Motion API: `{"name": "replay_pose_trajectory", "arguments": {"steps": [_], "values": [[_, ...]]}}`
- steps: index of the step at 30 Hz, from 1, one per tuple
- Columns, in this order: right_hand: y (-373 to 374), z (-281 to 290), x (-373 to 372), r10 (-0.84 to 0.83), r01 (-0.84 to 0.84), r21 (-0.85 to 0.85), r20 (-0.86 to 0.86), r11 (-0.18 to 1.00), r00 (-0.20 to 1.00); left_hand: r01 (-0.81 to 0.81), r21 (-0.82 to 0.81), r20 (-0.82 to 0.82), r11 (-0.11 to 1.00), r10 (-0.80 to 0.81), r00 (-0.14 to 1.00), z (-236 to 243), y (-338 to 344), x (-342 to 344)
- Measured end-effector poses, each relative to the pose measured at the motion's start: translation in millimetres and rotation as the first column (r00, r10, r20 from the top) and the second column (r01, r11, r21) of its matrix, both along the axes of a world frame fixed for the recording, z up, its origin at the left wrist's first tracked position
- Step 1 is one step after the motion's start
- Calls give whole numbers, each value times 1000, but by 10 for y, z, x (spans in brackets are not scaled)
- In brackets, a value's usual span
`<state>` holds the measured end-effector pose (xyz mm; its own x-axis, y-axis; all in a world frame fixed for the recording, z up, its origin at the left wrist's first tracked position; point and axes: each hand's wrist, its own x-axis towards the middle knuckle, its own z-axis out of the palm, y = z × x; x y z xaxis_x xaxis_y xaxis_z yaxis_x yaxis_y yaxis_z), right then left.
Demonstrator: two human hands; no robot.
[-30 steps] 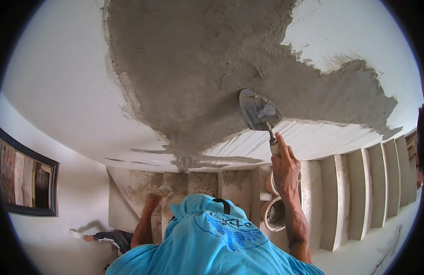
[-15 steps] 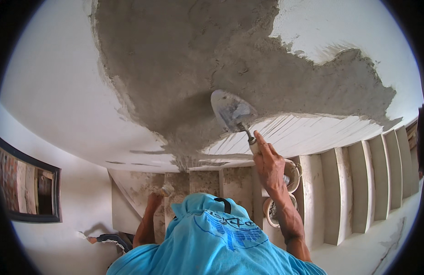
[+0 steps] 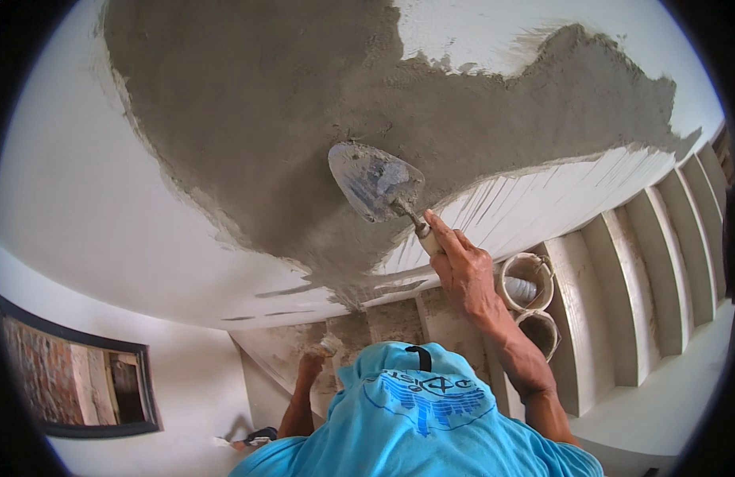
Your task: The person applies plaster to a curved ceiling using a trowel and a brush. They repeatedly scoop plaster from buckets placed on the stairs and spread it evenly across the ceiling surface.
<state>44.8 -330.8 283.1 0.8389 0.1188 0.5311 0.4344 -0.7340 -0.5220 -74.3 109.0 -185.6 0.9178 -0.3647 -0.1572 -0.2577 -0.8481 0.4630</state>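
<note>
My right hand (image 3: pixel 467 274) grips the handle of a pointed trowel (image 3: pixel 377 181), its index finger stretched along toward the blade. The blade, smeared with grey mortar, lies against or very close to a large patch of wet grey mortar (image 3: pixel 304 103) on the white wall. My left hand (image 3: pixel 309 366) is lower down at the left, closed round a small pale object (image 3: pixel 330 344) that looks like a brush; its exact kind is too small to tell.
Concrete stairs (image 3: pixel 598 318) climb to the right below the wall. Two buckets stand on them, one with a pale object inside (image 3: pixel 526 282) and a second (image 3: pixel 538 332) closer to me. At left is a dark-framed window opening (image 3: pixel 81 374). Mortar stains mark the lower steps (image 3: pixel 391 322).
The whole view has tilted and shifted, so the wall patch sits further left and higher. My right hand keeps the trowel at the mortar; my left hand still holds the small object.
</note>
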Motion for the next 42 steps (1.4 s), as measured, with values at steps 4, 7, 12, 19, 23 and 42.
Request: {"name": "replay_pose_trajectory", "arguments": {"steps": [4, 7, 12, 19, 23, 42], "values": [[-72, 143, 19, -26, 22, 67, 58, 998, 998, -672, -253, -582, 696, 445, 681, 311, -148, -37], [-62, 51, 114, -115, 113, 49, 51, 992, 992, -697, -226, -609, 681, 460, 646, 508, -179, 3], [-17, -266, -103, -69, 68, -43, -15, 997, 997, -623, -251, -540, 741, 427, 725, 501, -141, 6], [-96, 186, -2, -99, 90, 90, 99, 992, 990, -270, -256, -200, 928, 222, 954, 279, -41, -39], [-55, 41, 85, -148, 147, 38, 6, 988, 989, -500, -195, -453, 844, 375, 809, 363, -135, 56], [-134, -350, -90, -24, -5, -241, -118, 971, 993, -671, -149, -578, 726, 487, 655, 577, -279, -27]]}}
